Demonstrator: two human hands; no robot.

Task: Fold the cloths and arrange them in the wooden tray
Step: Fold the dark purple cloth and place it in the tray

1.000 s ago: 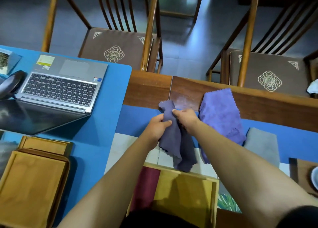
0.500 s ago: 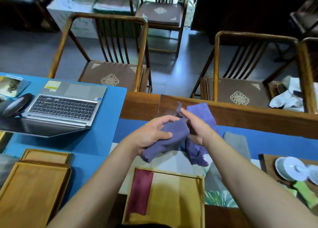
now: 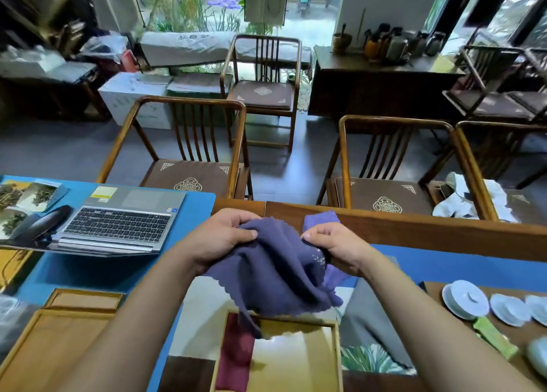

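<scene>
Far left of the frame: an open laptop [image 3: 118, 222] sits on the blue mat, with stacked spare wooden trays [image 3: 56, 332] at lower left. Neither is involved in the work.

Left of centre: the left hand [image 3: 220, 240] grips the upper left edge of the dark purple cloth [image 3: 278, 273], thumb pressed over the fabric and fingers curled behind it. The grip appears meant to hold one corner while the cloth is drawn out.

Centre: the dark purple cloth hangs bunched between both hands, raised off the table, its scalloped lower edge dangling over the far rim of the wooden tray [image 3: 336, 362] at bottom centre. It is not yet folded. A dark red cloth [image 3: 236, 359] lies flat along the tray's left side, judged to be already placed; the remainder of the tray floor shows bare wood.

Right of centre: the right hand [image 3: 337, 248] pinches the cloth's opposite edge, fingers curled tight around it. A lighter purple cloth [image 3: 321, 218] lies behind it on the table, and a grey cloth [image 3: 367, 317] lies below and right of it, both unfolded.

Far right: white saucers [image 3: 464, 300] rest on a wooden board.
</scene>
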